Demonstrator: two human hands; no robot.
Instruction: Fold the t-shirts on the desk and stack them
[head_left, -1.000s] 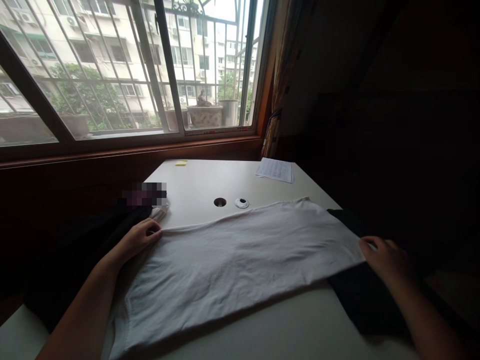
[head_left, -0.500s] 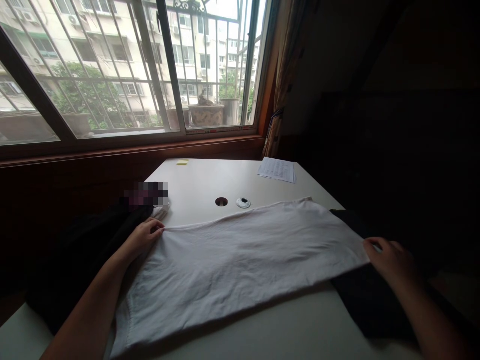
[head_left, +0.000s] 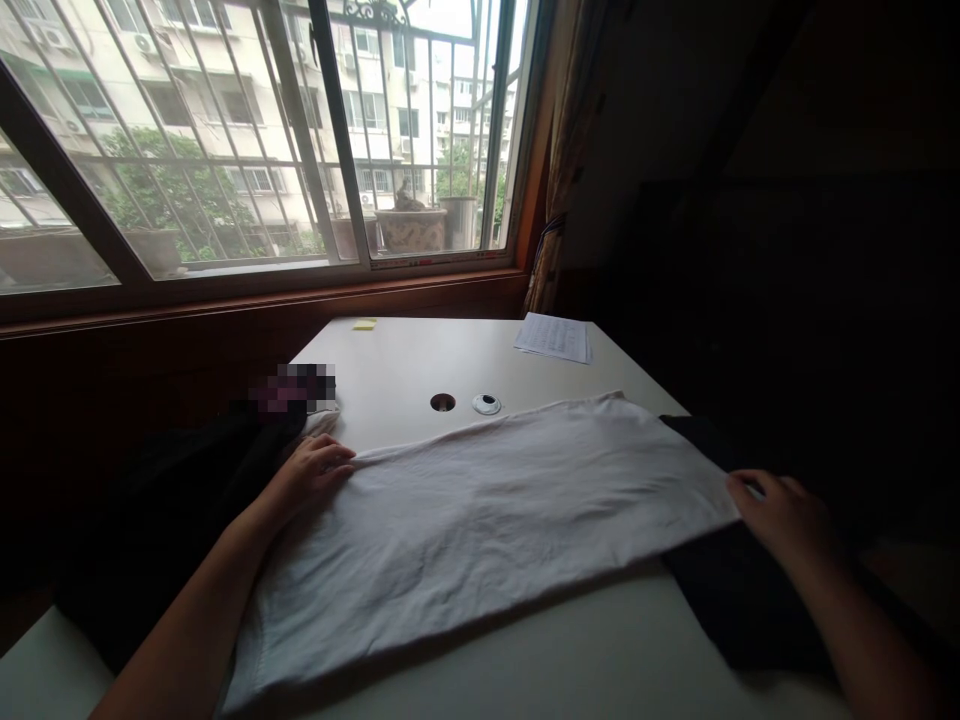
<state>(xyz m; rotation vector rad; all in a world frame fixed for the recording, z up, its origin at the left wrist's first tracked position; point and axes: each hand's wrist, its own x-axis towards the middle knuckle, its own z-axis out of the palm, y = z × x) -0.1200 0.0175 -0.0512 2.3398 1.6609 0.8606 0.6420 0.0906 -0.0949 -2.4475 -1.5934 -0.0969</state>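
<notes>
A white garment [head_left: 487,520] lies spread across the white table [head_left: 405,365], stretched left to right. My left hand [head_left: 311,470] rests on its left edge, fingers lying flat on the cloth. At the garment's right corner my right hand [head_left: 780,520] pinches the fabric edge with curled fingers. A black garment [head_left: 720,600] lies under the white one at the right, and my right hand is over it.
More dark cloth [head_left: 165,510] is heaped at the table's left side. A round cable hole [head_left: 442,402] and its white cap [head_left: 486,404] sit behind the garment. A sheet of paper [head_left: 553,338] and a yellow sticky note [head_left: 364,324] lie near the window.
My left hand has gone from pinching the garment's left edge to lying flatter on it, slightly to the right. My right hand has barely moved.
</notes>
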